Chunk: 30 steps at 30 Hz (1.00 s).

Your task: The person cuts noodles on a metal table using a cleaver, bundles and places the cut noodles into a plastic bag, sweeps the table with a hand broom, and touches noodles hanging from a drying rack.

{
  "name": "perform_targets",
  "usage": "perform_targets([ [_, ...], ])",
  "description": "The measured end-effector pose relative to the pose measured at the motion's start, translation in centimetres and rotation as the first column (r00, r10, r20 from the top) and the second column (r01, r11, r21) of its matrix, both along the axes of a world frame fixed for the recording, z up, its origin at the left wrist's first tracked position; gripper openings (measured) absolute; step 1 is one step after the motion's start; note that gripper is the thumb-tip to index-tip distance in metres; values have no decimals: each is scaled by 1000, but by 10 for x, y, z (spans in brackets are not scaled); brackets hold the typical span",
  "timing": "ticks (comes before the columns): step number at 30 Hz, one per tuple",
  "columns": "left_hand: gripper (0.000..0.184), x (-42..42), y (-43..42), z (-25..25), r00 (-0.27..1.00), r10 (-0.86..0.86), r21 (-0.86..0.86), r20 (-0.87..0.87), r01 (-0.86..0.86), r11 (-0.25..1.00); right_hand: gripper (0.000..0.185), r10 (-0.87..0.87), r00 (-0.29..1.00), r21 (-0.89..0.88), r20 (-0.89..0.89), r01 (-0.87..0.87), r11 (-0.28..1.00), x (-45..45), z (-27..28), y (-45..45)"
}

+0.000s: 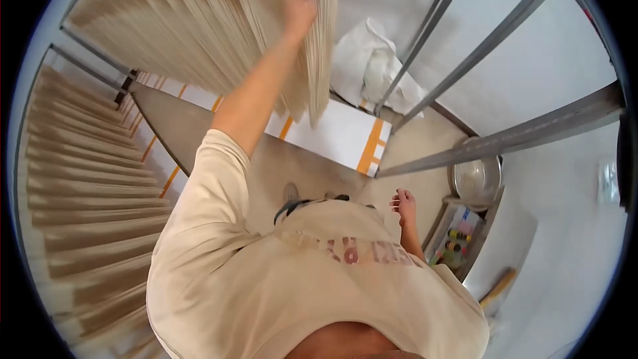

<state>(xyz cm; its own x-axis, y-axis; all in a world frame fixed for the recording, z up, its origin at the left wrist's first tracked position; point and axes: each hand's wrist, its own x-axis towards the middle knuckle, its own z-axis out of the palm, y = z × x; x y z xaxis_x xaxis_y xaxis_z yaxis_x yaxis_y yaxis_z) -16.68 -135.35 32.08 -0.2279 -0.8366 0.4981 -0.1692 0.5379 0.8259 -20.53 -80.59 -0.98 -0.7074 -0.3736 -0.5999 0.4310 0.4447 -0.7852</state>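
Long pale strands that look like drying noodles (322, 46) hang in dense curtains at the top of the view. My left hand (300, 12) is raised among them, slightly blurred, with its thumb upward. It appears closed around a bunch near the right end of the curtain, though most of its fingers are hidden. Down by my right side hangs my right hand (404, 206), holding nothing, with its fingers loosely bent and apart. A white box (339, 134) with orange bands lies below the strands.
More hanging strands (93, 193) fill the left side. Metal rack bars (505, 143) slant across the right. A white sack (369, 63) rests by the wall. A clear round container (477, 179) and a tray of small coloured items (458, 236) stand at the right.
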Motion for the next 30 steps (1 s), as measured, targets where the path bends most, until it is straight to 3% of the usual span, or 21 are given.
perform_targets([
  [1,57,-4,-6,0,999,27,-112,-38,-31,993,31,-43,999,7,24,42,999,7,4,0],
  [4,48,-7,-11,-2,1000,-26,-120,14,27,992,33,-119,986,47,116,114,992,36,0,2],
  [7,47,4,-3,0,996,-31,-15,87,32,999,36,-142,980,74,141,133,988,62,0,-8],
  [10,45,2,-15,-20,991,-116,-52,59,119,992,38,-150,977,75,151,140,987,74,3,-25],
  [11,42,5,-16,-23,971,-112,45,212,105,993,38,-151,978,69,146,142,987,76,6,-32],
  [13,43,6,-15,-35,976,-136,35,172,132,991,37,-156,978,58,139,149,987,77,5,-43],
  [19,45,14,-6,-59,965,-244,42,95,241,970,40,-113,986,45,121,109,993,75,-7,-56],
  [23,49,23,-4,-74,941,-296,51,167,291,955,46,-37,990,57,139,30,998,73,-18,-43],
  [24,49,28,-4,-80,930,-316,58,190,310,949,39,-66,987,29,149,62,998,75,-27,-36],
  [26,49,35,-10,-93,890,-372,104,262,357,928,40,27,996,88,80,-34,996,80,-22,-25],
  [27,49,41,-13,-97,858,-409,144,309,383,912,39,15,994,74,112,-23,997,76,-55,-4],
  [28,54,59,-5,-86,856,-427,100,290,417,903,40,536,818,304,-211,-466,831,55,-167,51],
  [29,61,76,2,-68,851,-447,55,276,450,891,42,823,343,645,-454,-510,569,44,-234,86],
  [30,67,94,7,-47,819,-412,54,400,428,902,42,810,334,636,-483,-501,586,30,-239,62],
])
